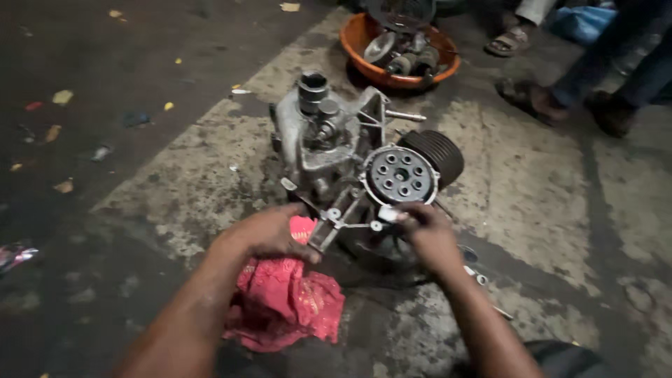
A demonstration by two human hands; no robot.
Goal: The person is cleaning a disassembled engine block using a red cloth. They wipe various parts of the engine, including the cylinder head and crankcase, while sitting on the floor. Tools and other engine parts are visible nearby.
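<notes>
Engine block [336,150] sits mid-floor on the stained concrete floor [532,189], round perforated plate [400,175] facing me. My left hand [269,234] presses its lower bracket, fingers spread, steadying it over a red rag [287,301]. My right hand [427,234] pinches a small fitting [387,215] under the plate. An orange bowl [357,42] of parts sits at the far edge.

Two bare forearms reach up from the bottom edge toward the middle of the frame. The left hand [269,234] lies palm down, fingers curled forward. The right hand [428,234], just right of centre, pinches its fingertips together.
</notes>
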